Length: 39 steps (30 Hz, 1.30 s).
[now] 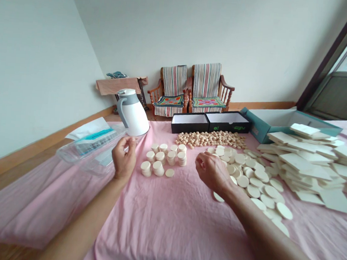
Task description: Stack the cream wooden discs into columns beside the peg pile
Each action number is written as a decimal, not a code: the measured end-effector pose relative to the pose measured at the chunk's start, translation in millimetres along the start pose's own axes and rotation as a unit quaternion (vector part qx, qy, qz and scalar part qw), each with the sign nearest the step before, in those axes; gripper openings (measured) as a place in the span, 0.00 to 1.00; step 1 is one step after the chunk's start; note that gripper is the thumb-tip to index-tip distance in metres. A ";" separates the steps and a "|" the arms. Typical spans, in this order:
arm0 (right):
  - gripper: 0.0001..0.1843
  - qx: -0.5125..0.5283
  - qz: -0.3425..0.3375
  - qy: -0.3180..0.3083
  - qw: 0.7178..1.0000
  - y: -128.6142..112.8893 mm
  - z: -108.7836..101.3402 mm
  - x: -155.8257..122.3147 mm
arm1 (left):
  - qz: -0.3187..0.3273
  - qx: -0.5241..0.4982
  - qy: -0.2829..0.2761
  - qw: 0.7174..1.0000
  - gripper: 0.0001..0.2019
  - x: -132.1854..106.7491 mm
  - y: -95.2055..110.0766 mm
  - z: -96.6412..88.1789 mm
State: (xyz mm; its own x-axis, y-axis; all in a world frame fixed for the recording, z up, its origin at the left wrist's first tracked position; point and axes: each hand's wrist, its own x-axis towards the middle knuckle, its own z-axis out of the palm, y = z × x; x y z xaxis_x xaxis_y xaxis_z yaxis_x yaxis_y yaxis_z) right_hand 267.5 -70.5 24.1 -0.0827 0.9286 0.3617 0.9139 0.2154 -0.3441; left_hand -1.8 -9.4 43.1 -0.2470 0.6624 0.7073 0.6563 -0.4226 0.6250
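My left hand [123, 158] is raised beside the coffee pot, left of the small stacks, with its fingers curled in and nothing visible in them. Short stacks of pale round discs [159, 157] stand in rows between my hands, and a single disc [169, 172] lies flat at their near right corner. My right hand [212, 171] is at the left edge of a loose pile of discs [260, 175]. Its fingers are closed and point toward the stacks; whatever they may hold is hidden. One more disc [218, 197] lies under my right wrist.
Behind the stacks is a heap of small wooden beads [210, 139]. Two black boxes [190, 123] and a teal box [259, 128] stand at the back. Square pale boards [309, 160] are piled right. A white jug [135, 117] and clear plastic packaging [91, 143] are left.
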 end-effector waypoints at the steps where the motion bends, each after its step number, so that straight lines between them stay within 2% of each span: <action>1: 0.09 -0.006 0.006 -0.003 1.000 1.3 0.7 0.4 | -0.016 -0.011 0.013 1.000 0.14 -6.1 -5.2 -2.1; 5: 0.08 -0.019 0.019 -0.011 1.000 6.7 2.0 1.7 | -0.049 -0.027 0.010 0.998 0.14 -20.0 -24.2 -4.6; 9: 0.09 -0.031 0.039 -0.004 0.999 15.7 -3.2 3.5 | -0.060 -0.028 -0.003 0.998 0.14 -18.0 -36.2 -4.8; 14: 0.09 -0.049 0.059 0.014 0.997 38.8 -10.8 8.8 | -0.072 -0.025 -0.022 0.997 0.14 -16.6 -47.4 -4.7; 19: 0.11 -0.031 0.015 -0.039 0.999 52.9 -7.4 9.9 | -0.041 0.007 -0.061 0.997 0.16 -21.0 -42.9 -3.3; 22: 0.14 -0.044 -0.002 -0.037 0.998 53.8 -2.0 9.1 | -0.029 0.018 -0.067 0.997 0.16 -22.6 -37.6 -2.8; 28: 0.09 -0.105 0.034 -0.043 0.993 53.1 7.3 11.1 | -0.044 0.006 -0.057 0.997 0.17 -22.0 -40.9 -2.2; 37: 0.07 -0.114 0.045 -0.052 0.991 51.1 6.3 10.8 | -0.049 0.006 -0.071 0.996 0.17 -22.5 -39.5 -2.9; 39: 0.07 -0.107 0.050 -0.037 0.992 47.0 5.4 10.4 | -0.048 0.006 -0.072 0.996 0.17 -22.4 -39.0 -2.9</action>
State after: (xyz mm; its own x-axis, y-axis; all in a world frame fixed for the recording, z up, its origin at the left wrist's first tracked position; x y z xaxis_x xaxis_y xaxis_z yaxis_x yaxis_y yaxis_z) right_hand 307.5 -49.1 7.0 -0.0095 0.9637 0.2669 0.9819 0.0594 -0.1798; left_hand -24.0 -9.5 3.8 -0.2044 0.7823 0.5884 0.6427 -0.3461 0.6835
